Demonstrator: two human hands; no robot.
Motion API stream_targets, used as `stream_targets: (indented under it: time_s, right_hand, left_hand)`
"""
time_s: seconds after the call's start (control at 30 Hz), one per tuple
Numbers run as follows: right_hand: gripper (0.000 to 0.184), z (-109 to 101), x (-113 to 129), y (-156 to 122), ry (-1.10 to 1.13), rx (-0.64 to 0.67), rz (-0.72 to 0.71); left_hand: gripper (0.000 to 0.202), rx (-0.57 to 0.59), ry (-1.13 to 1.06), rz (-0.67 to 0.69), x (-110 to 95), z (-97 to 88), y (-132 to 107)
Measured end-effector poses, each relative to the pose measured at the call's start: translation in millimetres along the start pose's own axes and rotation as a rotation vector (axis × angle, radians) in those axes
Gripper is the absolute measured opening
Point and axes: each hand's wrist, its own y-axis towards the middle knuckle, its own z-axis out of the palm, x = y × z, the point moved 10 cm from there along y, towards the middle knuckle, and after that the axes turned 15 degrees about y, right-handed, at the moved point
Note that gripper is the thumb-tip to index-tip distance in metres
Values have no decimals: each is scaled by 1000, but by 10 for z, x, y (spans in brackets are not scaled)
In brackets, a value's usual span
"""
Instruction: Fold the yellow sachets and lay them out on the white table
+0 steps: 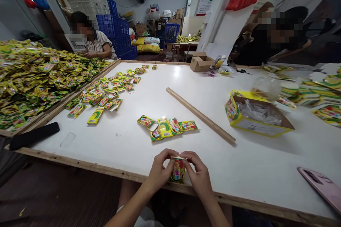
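Observation:
Both my hands hold one small yellow-green packet (177, 171) upright over the table's near edge. My left hand (159, 171) pinches its top left corner, and my right hand (197, 173) pinches its top right, fingers closed. Just beyond them on the white table (149, 113) lies a small cluster of the same packets (167, 127). Several more packets (109, 90) are scattered at the left.
A wooden stick (200, 115) lies diagonally mid-table. An open yellow box (257, 116) with clear plastic stands at right. A big heap of packets (34, 74) fills the left. A black bar (34, 135) and a pink phone (322, 186) lie near the edges. Two people sit at the far side.

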Motion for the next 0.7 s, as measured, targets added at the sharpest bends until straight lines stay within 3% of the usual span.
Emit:
stream_targets:
  time_s: [0.07,0.37,0.7]
  right_hand:
    - [20,53,46,-21,-6,53,-10]
    - [27,31,42,58,-30,-33,52]
    - [32,97,95,123,-178,44,52]
  left_hand:
    - [11,-8,55,16,-51,-12,-8]
    - [13,-80,109,-115,26,-28,44]
    - [11,-93,113,-164,74,-25,121]
